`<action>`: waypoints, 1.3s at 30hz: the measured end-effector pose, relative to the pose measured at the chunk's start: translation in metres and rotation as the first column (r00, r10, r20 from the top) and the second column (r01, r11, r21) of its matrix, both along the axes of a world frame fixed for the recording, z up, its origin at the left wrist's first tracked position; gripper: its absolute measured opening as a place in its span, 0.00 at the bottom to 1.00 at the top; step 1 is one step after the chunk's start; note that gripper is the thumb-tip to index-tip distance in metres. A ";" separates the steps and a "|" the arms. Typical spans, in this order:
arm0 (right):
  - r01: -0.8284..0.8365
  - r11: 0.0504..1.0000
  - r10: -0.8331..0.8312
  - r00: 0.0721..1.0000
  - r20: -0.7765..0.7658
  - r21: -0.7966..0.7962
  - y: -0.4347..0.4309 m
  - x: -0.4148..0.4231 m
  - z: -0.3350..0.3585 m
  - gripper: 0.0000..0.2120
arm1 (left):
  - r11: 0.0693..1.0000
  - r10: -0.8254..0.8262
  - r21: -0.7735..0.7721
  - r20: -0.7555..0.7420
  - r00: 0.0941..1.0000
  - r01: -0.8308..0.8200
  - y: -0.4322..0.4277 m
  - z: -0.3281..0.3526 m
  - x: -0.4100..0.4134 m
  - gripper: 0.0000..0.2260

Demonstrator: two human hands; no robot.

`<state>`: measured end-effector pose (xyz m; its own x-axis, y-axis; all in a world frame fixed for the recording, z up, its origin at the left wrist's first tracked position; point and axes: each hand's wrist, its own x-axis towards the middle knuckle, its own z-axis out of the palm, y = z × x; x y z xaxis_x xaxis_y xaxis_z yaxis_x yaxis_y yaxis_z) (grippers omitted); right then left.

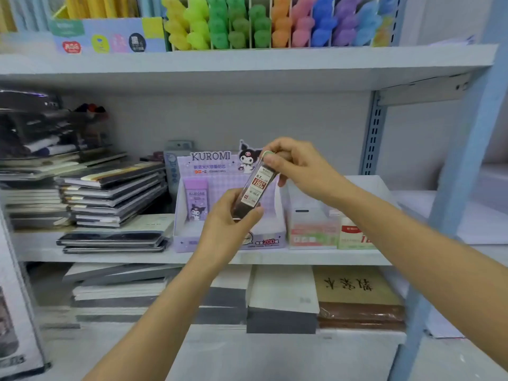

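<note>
A slim, dark, see-through plastic lead case with a white-and-red paper label is held tilted in the air, directly in front of the lilac cardboard display box headed "KUROMI". Its top leans up and to the right, towards the cartoon figure cut out on the box's back card. The left hand grips the lower end of the case, thumb on its front and fingers curled behind. The right hand pinches the upper end between thumb and forefinger. On the label "0.7" can be read near the top. A red band below it carries large figures that look like "100", and the smaller print is too blurred to read.

Inside the display box, at its left side, stands one upright purple packet also marked "KUROMI". The box's front wall shows "200" in bold figures. Just right of the box sit a low pink-and-green printed carton and a pale green carton with red print. To its left lie slanted stacks of dark-covered notebooks. On the shelf above it stand rows of yellow, green, orange, pink, blue and purple pens in dividers. Below and to its right lies a kraft-brown pad with brush-written Chinese characters.
</note>
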<state>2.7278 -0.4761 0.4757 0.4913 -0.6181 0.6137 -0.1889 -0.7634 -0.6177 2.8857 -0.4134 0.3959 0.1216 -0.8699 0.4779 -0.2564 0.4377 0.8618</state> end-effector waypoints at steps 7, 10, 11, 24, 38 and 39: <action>0.418 0.907 -0.389 0.878 0.278 -0.052 -0.029 -0.126 0.013 0.04 | 0.922 0.229 -0.385 0.473 0.851 -0.035 -0.021 -0.018 -0.087 0.16; 0.481 0.873 -0.457 0.865 0.206 -0.081 -0.041 -0.154 0.005 0.05 | 0.895 0.383 -0.447 0.744 0.547 -0.019 -0.032 -0.029 -0.111 0.20; 0.480 0.873 -0.464 0.871 0.161 -0.080 -0.044 -0.159 0.000 0.04 | 0.889 0.425 -0.457 0.786 0.448 -0.043 -0.035 -0.032 -0.115 0.22; 0.459 0.845 -0.505 0.854 -0.126 -0.273 -0.075 -0.135 -0.034 0.07 | 0.881 0.458 -0.470 0.815 0.356 -0.058 -0.040 -0.040 -0.117 0.24; 0.476 0.806 -0.491 0.870 0.050 -0.352 -0.016 -0.115 -0.059 0.08 | 0.807 0.500 -0.590 0.650 0.573 -0.034 -0.019 -0.073 -0.098 0.23; 0.441 0.825 -0.446 0.892 0.072 -0.353 -0.002 -0.109 -0.070 0.09 | 0.784 0.524 -0.616 0.589 0.615 -0.078 -0.014 -0.087 -0.092 0.20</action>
<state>2.6189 -0.4782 0.4058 0.2258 -0.5167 0.8259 -0.5659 -0.7596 -0.3205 2.7935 -0.4274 0.3087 -0.2323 -0.4593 0.8574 -0.8683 0.4951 0.0300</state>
